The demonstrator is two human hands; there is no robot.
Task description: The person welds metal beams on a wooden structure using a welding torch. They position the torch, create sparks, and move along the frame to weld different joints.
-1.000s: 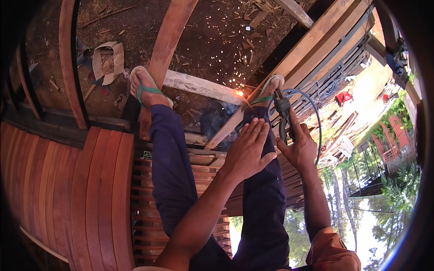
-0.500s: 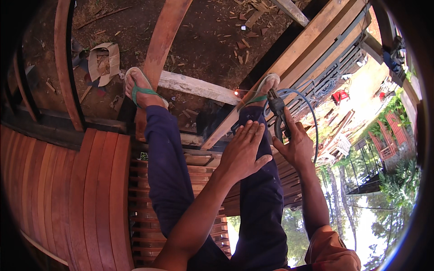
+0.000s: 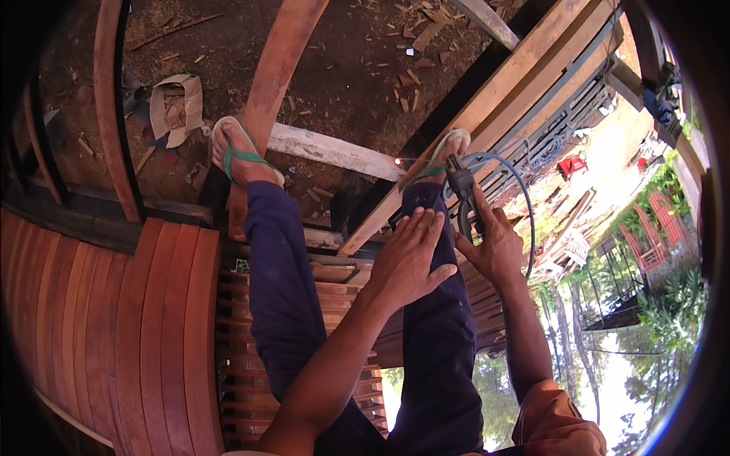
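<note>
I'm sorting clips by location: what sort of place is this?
Probably an outdoor building site. Open framing beams stand over bare soil littered with wood scraps, the right hand holds what looks like a welding clamp, and trees show beyond.

Brown dirt ground point(image 3: 346, 80), scattered wood scraps point(image 3: 427, 40), glaring daylight point(image 3: 612, 380) and, probably, trees point(image 3: 673, 315) at right.

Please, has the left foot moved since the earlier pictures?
No, the left foot keeps the same place, just left of the pale beam.
</note>
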